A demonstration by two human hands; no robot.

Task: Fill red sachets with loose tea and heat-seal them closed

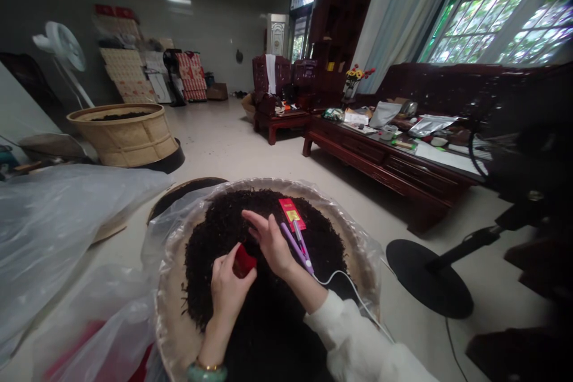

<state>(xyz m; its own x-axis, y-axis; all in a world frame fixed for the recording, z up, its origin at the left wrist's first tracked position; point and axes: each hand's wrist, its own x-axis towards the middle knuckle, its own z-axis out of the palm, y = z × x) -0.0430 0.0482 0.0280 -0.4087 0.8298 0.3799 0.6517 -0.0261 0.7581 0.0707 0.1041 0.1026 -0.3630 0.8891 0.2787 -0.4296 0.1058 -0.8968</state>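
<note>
The left hand grips the small red packet upright over the dark leaves, its mouth tilted toward the nearby right hand, open and empty

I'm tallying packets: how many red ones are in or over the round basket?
2: one red packet held in the left hand, another packet lying on the dark leaves near the purple tool. More may be hidden.
</note>
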